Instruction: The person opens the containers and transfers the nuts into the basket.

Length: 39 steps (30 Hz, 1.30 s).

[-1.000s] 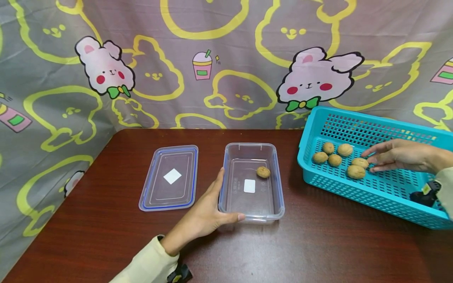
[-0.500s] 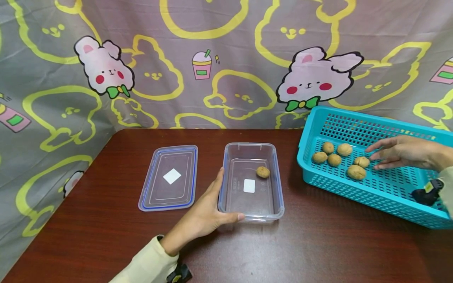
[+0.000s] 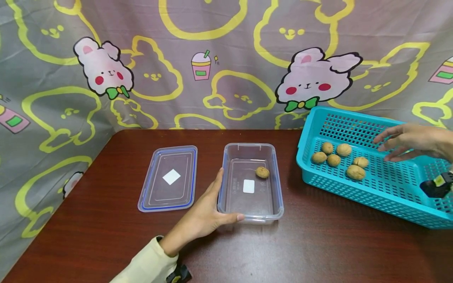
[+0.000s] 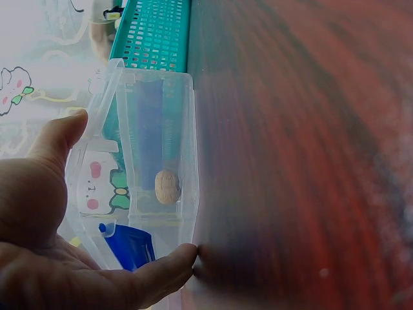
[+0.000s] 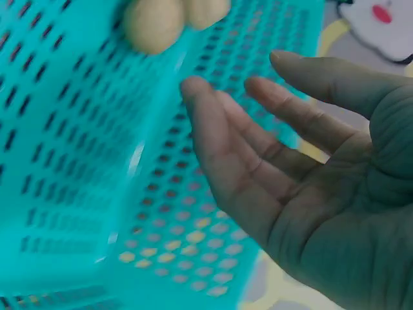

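A clear plastic food container (image 3: 253,204) stands uncovered on the table with one walnut (image 3: 262,172) inside, near its right wall. My left hand (image 3: 205,212) grips the container's near left corner, thumb along the front rim and fingers against the left side. Over the turquoise basket (image 3: 339,192), my right hand (image 3: 417,142) is raised with loosely bent fingers and holds nothing. Several walnuts (image 3: 355,172) lie in the basket's left half, to the left of my right fingertips. The right wrist view shows a bare palm, with two walnuts (image 5: 153,24) beyond the fingers.
The container's blue-edged lid (image 3: 169,179) lies flat on the brown table (image 3: 304,243), left of my left hand. Behind the table hangs a patterned cloth (image 3: 233,51). The basket reaches the table's right side, with its long wall facing me.
My right hand has risen and drawn away to the right from the walnuts in the basket, leaving them there. My left hand and the container have stayed in place.
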Motion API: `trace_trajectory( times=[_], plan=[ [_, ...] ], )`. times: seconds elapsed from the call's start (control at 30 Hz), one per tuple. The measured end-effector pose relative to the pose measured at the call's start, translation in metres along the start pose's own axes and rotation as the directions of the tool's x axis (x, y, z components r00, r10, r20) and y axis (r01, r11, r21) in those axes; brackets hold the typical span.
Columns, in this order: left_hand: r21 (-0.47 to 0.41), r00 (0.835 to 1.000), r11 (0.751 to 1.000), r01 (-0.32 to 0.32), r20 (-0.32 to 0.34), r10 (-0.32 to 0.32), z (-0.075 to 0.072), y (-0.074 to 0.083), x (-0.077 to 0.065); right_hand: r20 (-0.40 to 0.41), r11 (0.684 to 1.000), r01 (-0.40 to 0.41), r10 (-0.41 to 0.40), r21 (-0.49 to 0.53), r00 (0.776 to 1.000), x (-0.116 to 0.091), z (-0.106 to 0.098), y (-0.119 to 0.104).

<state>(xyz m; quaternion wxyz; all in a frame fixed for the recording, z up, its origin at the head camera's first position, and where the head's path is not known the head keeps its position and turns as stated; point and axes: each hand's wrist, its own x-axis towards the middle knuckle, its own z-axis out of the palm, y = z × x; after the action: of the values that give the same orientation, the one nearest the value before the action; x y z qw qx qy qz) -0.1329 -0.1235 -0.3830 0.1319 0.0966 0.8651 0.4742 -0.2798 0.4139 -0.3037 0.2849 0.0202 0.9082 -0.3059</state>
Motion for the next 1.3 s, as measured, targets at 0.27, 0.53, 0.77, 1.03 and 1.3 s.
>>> trace_trajectory(
  times=[0.27, 0.53, 0.77, 1.03, 1.3],
  plan=[
    [-0.001, 1.0, 1.0, 0.009, -0.004, -0.009, -0.001, 0.0, -0.001, -0.113, 0.983, 0.122, -0.138, -0.136, 0.984, -0.018, 0.011, -0.058],
    [-0.006, 1.0, 1.0, 0.001, -0.004, -0.001, 0.0, 0.0, -0.001, -0.19, 0.964, 0.226, -0.25, -0.137, 0.949, -0.034, 0.041, -0.106],
    [-0.004, 1.0, 1.0, -0.001, -0.004, 0.001, -0.001, 0.001, 0.0, -0.22, 0.949, 0.273, -0.304, -0.159, 0.927, -0.048, 0.064, -0.128],
    [-0.004, 1.0, 1.0, 0.003, -0.003, -0.003, -0.001, 0.001, -0.002, -0.217, 0.934, 0.325, -0.351, -0.149, 0.911, -0.058, 0.09, -0.148],
    [-0.01, 1.0, 1.0, 0.0, -0.004, 0.0, 0.0, 0.0, -0.001, -0.198, 0.911, 0.403, -0.412, -0.087, 0.89, -0.06, 0.118, -0.166]
  ],
)
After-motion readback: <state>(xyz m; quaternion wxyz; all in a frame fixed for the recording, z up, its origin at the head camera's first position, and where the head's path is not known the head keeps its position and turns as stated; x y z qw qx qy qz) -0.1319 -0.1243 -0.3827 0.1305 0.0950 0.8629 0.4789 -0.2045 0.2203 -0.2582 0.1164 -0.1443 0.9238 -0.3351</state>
